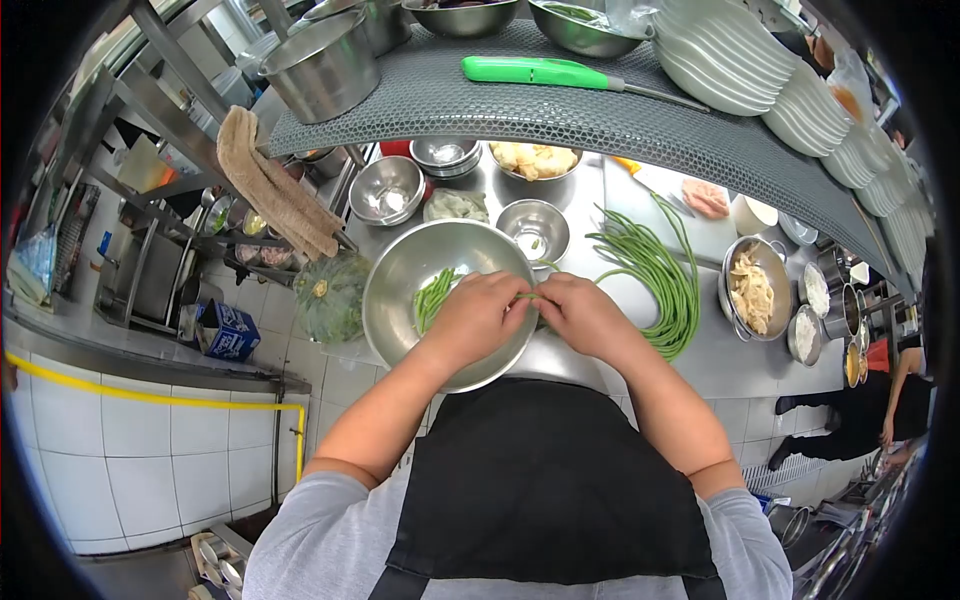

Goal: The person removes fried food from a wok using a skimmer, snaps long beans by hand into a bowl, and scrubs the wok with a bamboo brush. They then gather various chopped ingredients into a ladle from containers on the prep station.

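Note:
My left hand (478, 312) is over the right part of a large steel bowl (390, 335), its fingers pinched on a green bean. At the bowl's right rim my right hand (575, 312) meets it, fingertips closed on the same bean (530, 296). Short pieces of green bean (435, 300) lie in the bowl, partly hidden by my left hand. A coiled bundle of long green beans (668, 290) rests on the counter to the right of my right hand. Just behind the large bowl stands a small steel bowl (533, 230).
Overhead, a shelf (430, 95) carries a green-handled lighter (540, 72), steel pots and stacked white dishes (715, 55). A pumpkin (335, 298) sits left of the bowl. A colander of pale food (755, 290) stands right. Another person (865, 400) is at far right.

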`<act>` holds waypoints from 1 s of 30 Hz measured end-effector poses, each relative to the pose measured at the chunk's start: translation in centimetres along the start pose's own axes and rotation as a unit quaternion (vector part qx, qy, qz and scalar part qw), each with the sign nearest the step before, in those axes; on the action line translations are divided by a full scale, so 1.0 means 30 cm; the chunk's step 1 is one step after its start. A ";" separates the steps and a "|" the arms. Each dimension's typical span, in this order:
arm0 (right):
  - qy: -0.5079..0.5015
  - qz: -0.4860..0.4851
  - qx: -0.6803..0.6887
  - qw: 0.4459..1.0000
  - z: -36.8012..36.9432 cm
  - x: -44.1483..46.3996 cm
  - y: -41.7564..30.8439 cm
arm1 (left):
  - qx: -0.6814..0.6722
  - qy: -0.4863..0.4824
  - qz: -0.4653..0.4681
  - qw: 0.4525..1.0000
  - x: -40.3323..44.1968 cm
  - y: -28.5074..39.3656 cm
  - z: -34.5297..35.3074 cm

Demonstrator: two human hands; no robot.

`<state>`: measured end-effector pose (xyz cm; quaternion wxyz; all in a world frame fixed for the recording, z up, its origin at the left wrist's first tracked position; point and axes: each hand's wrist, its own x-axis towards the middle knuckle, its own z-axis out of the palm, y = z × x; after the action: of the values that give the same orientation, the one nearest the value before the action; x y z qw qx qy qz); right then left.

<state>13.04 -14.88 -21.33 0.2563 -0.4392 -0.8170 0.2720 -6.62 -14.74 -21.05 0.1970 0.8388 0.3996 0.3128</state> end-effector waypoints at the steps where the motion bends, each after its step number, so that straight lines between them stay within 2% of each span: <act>1: 0.001 -0.002 -0.006 1.000 0.002 0.000 0.003 | -0.001 0.000 0.002 1.000 0.002 -0.001 0.000; 8: -0.026 -0.003 -0.018 0.999 0.009 0.004 0.005 | 0.018 0.004 0.027 0.999 -0.008 -0.026 0.029; 10: 0.008 0.007 -0.032 0.999 0.028 0.008 -0.003 | 0.028 0.020 0.023 0.999 -0.010 -0.013 0.044; 12: 0.022 0.039 -0.064 0.997 0.066 0.010 -0.020 | 0.064 0.039 -0.091 0.993 -0.012 0.011 0.071; 16: 0.028 0.100 -0.136 0.985 0.094 0.014 -0.030 | 0.111 0.085 -0.116 0.983 -0.020 0.016 0.123; 22: -0.002 0.051 -0.211 0.976 0.108 0.004 -0.038 | 0.115 0.058 -0.145 0.981 -0.041 0.015 0.133; 25: 0.001 0.049 -0.224 0.973 0.117 -0.002 -0.038 | 0.116 0.069 -0.148 0.980 -0.046 0.010 0.145; 28: -0.005 0.029 -0.222 0.975 0.114 -0.013 -0.017 | 0.117 0.039 -0.169 0.978 -0.049 -0.023 0.140; 29: -0.005 0.029 -0.221 0.975 0.107 -0.016 0.013 | -0.006 -0.031 -0.179 0.983 -0.054 -0.072 0.114; 30: -0.020 -0.031 -0.114 0.993 0.092 -0.016 0.054 | -0.130 -0.101 -0.185 0.969 -0.059 -0.102 0.087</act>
<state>12.40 -15.13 -24.49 0.1968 -0.4346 -0.8608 0.1773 -7.38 -14.51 -25.37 0.3983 0.7449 0.4815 0.2337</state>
